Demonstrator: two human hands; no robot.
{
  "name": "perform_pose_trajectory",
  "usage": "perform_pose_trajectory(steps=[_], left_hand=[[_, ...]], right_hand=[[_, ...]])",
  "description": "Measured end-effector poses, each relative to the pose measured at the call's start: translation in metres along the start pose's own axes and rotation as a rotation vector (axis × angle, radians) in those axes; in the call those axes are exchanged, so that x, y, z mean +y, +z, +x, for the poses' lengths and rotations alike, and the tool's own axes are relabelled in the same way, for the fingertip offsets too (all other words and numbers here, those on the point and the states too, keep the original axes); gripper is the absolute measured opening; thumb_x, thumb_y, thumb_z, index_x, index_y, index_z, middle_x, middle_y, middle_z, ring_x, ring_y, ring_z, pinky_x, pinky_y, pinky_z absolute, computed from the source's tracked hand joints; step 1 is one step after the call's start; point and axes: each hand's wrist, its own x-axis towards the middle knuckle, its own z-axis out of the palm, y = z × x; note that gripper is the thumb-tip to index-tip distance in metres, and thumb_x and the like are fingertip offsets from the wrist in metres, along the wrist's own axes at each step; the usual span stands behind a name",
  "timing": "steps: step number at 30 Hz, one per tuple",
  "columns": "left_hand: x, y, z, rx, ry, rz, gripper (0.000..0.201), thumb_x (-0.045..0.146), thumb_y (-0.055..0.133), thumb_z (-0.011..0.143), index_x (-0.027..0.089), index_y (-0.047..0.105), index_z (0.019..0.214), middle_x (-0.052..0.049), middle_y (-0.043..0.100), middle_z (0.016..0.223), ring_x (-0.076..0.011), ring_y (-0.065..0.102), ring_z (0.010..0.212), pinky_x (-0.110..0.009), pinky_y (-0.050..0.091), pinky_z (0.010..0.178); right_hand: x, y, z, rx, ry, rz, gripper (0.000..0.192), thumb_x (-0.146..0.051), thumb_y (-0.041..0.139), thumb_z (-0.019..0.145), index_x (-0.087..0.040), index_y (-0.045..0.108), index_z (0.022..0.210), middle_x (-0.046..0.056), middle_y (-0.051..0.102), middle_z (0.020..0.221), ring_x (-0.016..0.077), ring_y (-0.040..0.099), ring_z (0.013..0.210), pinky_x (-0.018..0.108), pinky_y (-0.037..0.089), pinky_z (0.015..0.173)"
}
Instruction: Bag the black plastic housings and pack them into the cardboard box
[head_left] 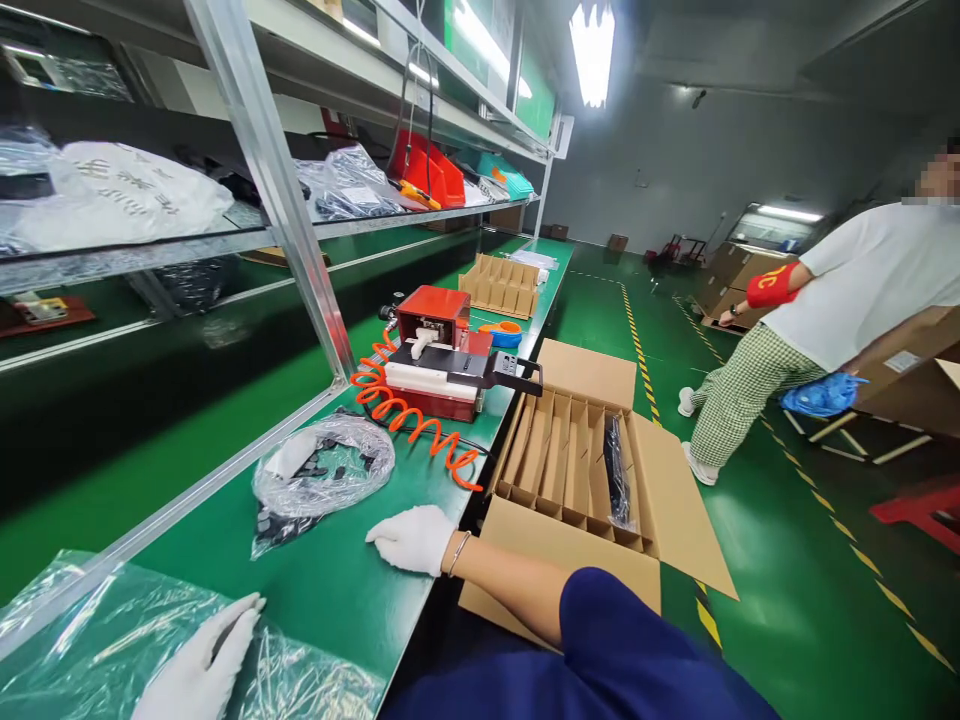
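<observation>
My left hand [199, 665], in a white glove, lies over clear plastic bags [97, 640] at the near left of the bench, its fingers stretched out with a gap beside the thumb. My right hand [412, 540], also gloved, rests palm down on the green bench top [315, 600] near its edge, fingers extended to the left and nothing visible in them. Beyond it, an open clear bag [375, 465] contains small black parts. Farther along stands a red and white machine [439, 350] with a black handle and an orange coiled hose [405, 415].
Below the bench edge on the right, an open carton [570, 570] with cardboard dividers has a plastic-wrapped black item [617, 470] in one slot. Another divider set [499, 285] and blue-and-orange tape rolls [502, 333] are farther back. A metal post [274, 180] supports shelves. A person [847, 290] is at right.
</observation>
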Motion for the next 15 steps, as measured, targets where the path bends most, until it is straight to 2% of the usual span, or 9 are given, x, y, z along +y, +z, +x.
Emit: perform_pose_trajectory(steps=[2, 5, 8, 11, 13, 15], left_hand=[[0.015, -0.005, -0.008, -0.028, -0.072, -0.042, 0.056, 0.062, 0.039, 0.083, 0.023, 0.068, 0.111, -0.010, 0.067, 0.139, -0.0333, 0.057, 0.135, -0.048, 0.030, 0.125], [0.024, -0.009, -0.014, -0.023, -0.084, -0.076, 0.053, 0.060, 0.041, 0.080, 0.025, 0.068, 0.108, -0.008, 0.068, 0.138, -0.0335, 0.056, 0.135, -0.049, 0.029, 0.125], [0.020, -0.008, -0.012, -0.009, -0.045, -0.112, 0.047, 0.058, 0.046, 0.078, 0.026, 0.070, 0.103, -0.006, 0.072, 0.131, -0.0343, 0.059, 0.132, -0.051, 0.031, 0.124], [0.013, -0.005, -0.009, 0.011, -0.012, -0.128, 0.044, 0.058, 0.049, 0.076, 0.027, 0.072, 0.099, -0.004, 0.074, 0.126, -0.0350, 0.062, 0.129, -0.051, 0.033, 0.123], [0.011, -0.004, -0.008, 0.021, -0.005, -0.129, 0.045, 0.059, 0.049, 0.076, 0.027, 0.072, 0.098, -0.005, 0.074, 0.126, -0.0348, 0.062, 0.129, -0.050, 0.033, 0.123], [0.012, -0.004, -0.009, 0.015, -0.003, -0.131, 0.047, 0.059, 0.049, 0.075, 0.026, 0.072, 0.099, -0.006, 0.074, 0.127, -0.0337, 0.062, 0.129, -0.048, 0.033, 0.124]], right_hand=[[0.000, -0.001, -0.001, 0.015, 0.011, 0.001, 0.043, -0.039, 0.040, 0.100, -0.040, 0.069, 0.131, -0.011, 0.075, 0.122, 0.0222, 0.072, 0.111, 0.036, 0.060, 0.093], [0.001, -0.004, -0.003, 0.002, 0.002, 0.060, 0.041, -0.034, 0.044, 0.099, -0.034, 0.071, 0.130, -0.005, 0.075, 0.123, 0.0219, 0.072, 0.114, 0.036, 0.056, 0.101], [0.003, -0.006, -0.009, -0.016, 0.001, 0.144, 0.039, -0.029, 0.048, 0.099, -0.028, 0.072, 0.130, 0.000, 0.075, 0.125, 0.0224, 0.071, 0.116, 0.036, 0.054, 0.106], [0.009, -0.012, -0.017, 0.022, 0.004, 0.227, 0.038, -0.028, 0.049, 0.098, -0.027, 0.072, 0.128, 0.000, 0.078, 0.116, 0.0215, 0.071, 0.113, 0.034, 0.053, 0.105], [0.022, -0.026, -0.022, 0.152, -0.010, 0.276, 0.037, -0.027, 0.051, 0.096, -0.026, 0.074, 0.125, 0.002, 0.078, 0.112, 0.0208, 0.072, 0.110, 0.033, 0.054, 0.104], [0.046, -0.055, -0.025, 0.445, 0.016, 0.312, 0.036, -0.025, 0.050, 0.095, -0.025, 0.073, 0.123, 0.004, 0.076, 0.117, 0.0201, 0.070, 0.110, 0.034, 0.052, 0.106]])
